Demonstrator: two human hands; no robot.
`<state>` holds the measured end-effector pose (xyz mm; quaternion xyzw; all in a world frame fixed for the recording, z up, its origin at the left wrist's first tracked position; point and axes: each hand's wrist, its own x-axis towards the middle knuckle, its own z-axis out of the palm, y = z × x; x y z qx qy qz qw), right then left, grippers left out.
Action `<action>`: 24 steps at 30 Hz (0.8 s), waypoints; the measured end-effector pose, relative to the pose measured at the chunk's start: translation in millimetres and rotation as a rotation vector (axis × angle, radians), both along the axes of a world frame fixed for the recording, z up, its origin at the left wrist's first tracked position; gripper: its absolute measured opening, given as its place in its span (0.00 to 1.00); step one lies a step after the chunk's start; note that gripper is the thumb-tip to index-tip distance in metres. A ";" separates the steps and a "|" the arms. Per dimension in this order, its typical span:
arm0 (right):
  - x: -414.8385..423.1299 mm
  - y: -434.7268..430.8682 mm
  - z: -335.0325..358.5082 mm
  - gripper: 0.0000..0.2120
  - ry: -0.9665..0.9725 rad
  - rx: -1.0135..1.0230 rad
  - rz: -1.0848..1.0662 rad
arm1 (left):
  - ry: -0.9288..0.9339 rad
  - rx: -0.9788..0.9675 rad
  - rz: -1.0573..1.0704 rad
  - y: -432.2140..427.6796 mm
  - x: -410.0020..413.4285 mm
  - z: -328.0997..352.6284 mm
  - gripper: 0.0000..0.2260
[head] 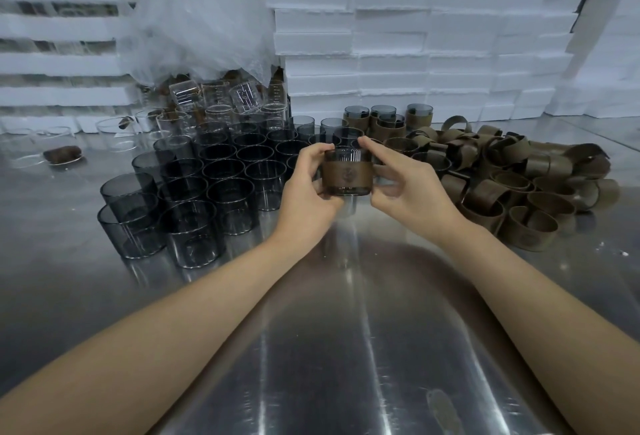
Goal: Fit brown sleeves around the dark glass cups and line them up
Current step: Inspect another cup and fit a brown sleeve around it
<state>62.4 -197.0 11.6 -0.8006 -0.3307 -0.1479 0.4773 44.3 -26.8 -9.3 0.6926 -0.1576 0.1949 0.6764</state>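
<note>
Brown sleeve [347, 175] on dark glass cup [347, 154], clamped between left hand [304, 185] and right hand [405, 185] above steel desk [346, 330]; smooth glass could slip, sleeve skew.

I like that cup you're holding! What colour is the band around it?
Brown, with a small dark emblem on the sleeve. The head view shows it.

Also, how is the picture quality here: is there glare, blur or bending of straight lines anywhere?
Head view: long streaks of glare run down the metal table; the right hand has blurred fingers, while the left hand and the sleeved cup look sharper; the foam blocks bow toward the edges, a wide-angle effect; light is soft, without hard shadows.
</note>
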 end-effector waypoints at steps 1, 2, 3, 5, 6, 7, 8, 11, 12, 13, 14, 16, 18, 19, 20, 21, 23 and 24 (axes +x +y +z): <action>0.5 -0.7 -0.8 0.34 -0.011 -0.014 -0.009 | 0.006 0.026 0.000 0.7 0.5 -1.1 0.32; 1.2 -1.1 -1.9 0.34 -0.022 -0.030 -0.021 | 0.012 0.070 0.002 1.8 0.9 -1.9 0.32; 2.1 -1.4 -2.9 0.34 -0.033 -0.046 -0.031 | 0.013 0.138 0.012 3.3 1.0 -2.4 0.32; 4.0 -2.2 -4.8 0.33 -0.035 -0.064 -0.042 | -0.016 0.349 0.074 8.0 1.8 -1.9 0.32; 4.9 -2.6 -5.5 0.33 -0.030 -0.063 -0.046 | -0.040 0.472 0.114 10.8 2.5 -1.3 0.33; 5.5 -3.1 -5.8 0.33 -0.025 -0.058 -0.050 | -0.054 0.571 0.144 13.6 3.4 -0.5 0.35; 6.0 -3.7 -5.9 0.33 -0.021 -0.054 -0.057 | -0.056 0.633 0.155 16.0 3.9 0.4 0.37; 6.4 -5.3 -5.3 0.32 -0.019 -0.059 -0.078 | -0.056 0.709 0.117 21.1 5.4 0.5 0.38; 6.4 -5.7 -5.2 0.32 -0.020 -0.067 -0.084 | -0.067 0.734 0.107 22.6 6.3 0.0 0.38; 6.4 -6.2 -5.1 0.32 -0.020 -0.077 -0.088 | -0.079 0.754 0.099 24.1 7.1 -0.4 0.37; 6.4 -6.9 -4.9 0.31 -0.020 -0.088 -0.092 | -0.086 0.765 0.093 25.4 7.5 -0.3 0.36; 6.6 -8.5 -4.1 0.30 -0.018 -0.105 -0.098 | -0.098 0.773 0.083 26.9 8.0 0.3 0.35; 6.9 -9.9 -4.0 0.30 -0.004 -0.103 -0.101 | -0.110 0.773 0.076 26.7 7.9 1.3 0.34; 6.9 -10.3 -4.5 0.30 -0.003 -0.106 -0.103 | -0.107 0.763 0.069 26.7 8.0 1.7 0.34; 7.0 -10.4 -5.3 0.29 -0.008 -0.118 -0.106 | -0.099 0.752 0.063 26.8 8.2 1.9 0.34; 7.1 -10.2 -6.2 0.29 -0.021 -0.143 -0.112 | -0.091 0.746 0.060 27.2 8.4 2.1 0.33; 7.7 -10.0 -8.8 0.29 -0.066 -0.197 -0.122 | -0.072 0.745 0.063 28.0 8.4 2.4 0.32; 8.2 -10.2 -10.2 0.29 -0.083 -0.214 -0.121 | -0.061 0.746 0.060 28.1 8.1 2.7 0.31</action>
